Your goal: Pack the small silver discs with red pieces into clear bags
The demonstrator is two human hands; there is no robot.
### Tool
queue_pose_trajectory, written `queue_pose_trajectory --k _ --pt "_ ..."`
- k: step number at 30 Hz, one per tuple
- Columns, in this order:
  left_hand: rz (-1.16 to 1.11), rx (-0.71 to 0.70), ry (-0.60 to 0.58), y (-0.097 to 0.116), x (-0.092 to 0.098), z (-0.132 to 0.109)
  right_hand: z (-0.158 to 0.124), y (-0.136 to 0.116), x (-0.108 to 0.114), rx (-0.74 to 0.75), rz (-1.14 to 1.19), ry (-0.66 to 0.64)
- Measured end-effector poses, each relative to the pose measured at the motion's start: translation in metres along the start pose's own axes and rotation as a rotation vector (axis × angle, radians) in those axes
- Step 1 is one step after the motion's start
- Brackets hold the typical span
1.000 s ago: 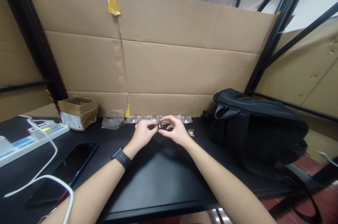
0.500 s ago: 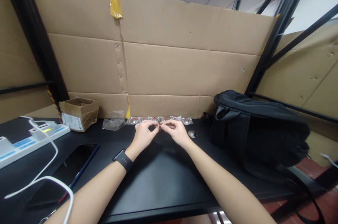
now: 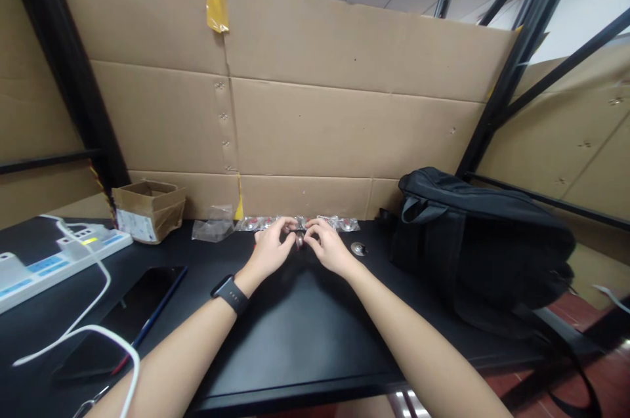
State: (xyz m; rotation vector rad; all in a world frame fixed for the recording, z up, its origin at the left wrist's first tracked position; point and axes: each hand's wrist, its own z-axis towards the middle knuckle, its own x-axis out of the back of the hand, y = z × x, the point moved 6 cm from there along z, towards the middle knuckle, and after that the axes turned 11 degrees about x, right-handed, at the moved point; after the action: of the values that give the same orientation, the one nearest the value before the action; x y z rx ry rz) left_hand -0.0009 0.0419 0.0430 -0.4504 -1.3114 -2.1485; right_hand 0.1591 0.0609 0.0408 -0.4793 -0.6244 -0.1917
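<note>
Between my two hands a small round metal piece (image 3: 300, 239) with a bit of red under it stands nearly edge-on. My left hand (image 3: 272, 246), with a dark watch (image 3: 230, 294) on its wrist, is curled with thumb and fingertips at the piece's left side. From the other side, the bent fingers and thumb of my right hand (image 3: 331, 249) close in on its right edge. Something red peeks out beside the left hand's knuckles. Behind the hands lies a row of clear packets (image 3: 347, 224) with round metal and red contents. A loose metal disc (image 3: 359, 249) rests right of my right hand.
Left on the black table (image 3: 305, 352) are an open cardboard box (image 3: 160, 211), a clear plastic bag (image 3: 214, 226), a power strip (image 3: 44, 270) with white cables and a dark phone (image 3: 125, 319). A black bag (image 3: 482, 247) stands at right. Cardboard (image 3: 315, 129) walls the back.
My hands have drawn slightly apart, and the small round metal piece between them shows more clearly. My fingers have lifted and spread a little. The surrounding objects stay in place.
</note>
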Motion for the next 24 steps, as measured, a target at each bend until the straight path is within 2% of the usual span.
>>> queue_pose_trajectory --k 4,8,11,15,17,19,21,24 --pt "0.110 -0.079 -0.130 0.002 -0.009 -0.004 0.000 -0.002 -0.001 0.042 -0.030 -0.033" --pt "0.228 -0.088 -0.230 -0.003 -0.022 -0.009 0.000 -0.003 0.002 0.051 -0.065 -0.036" --pt "0.276 -0.103 -0.195 -0.011 -0.018 -0.005 -0.002 0.004 0.002 0.039 -0.104 -0.056" --pt "0.486 -0.026 -0.038 -0.039 0.008 0.009 -0.007 0.017 -0.002 -0.002 -0.155 -0.108" --pt "0.591 0.033 -0.029 -0.054 0.018 0.013 -0.008 0.023 -0.004 -0.036 -0.173 -0.138" --pt "0.639 0.078 -0.070 -0.065 0.021 0.015 -0.008 0.027 -0.002 -0.064 -0.194 -0.174" --pt "0.656 0.093 -0.116 -0.069 0.018 0.014 -0.008 0.030 0.009 -0.089 -0.240 -0.203" --pt "0.676 0.075 -0.105 -0.067 0.012 0.013 -0.013 0.043 0.041 -0.182 -0.359 -0.250"
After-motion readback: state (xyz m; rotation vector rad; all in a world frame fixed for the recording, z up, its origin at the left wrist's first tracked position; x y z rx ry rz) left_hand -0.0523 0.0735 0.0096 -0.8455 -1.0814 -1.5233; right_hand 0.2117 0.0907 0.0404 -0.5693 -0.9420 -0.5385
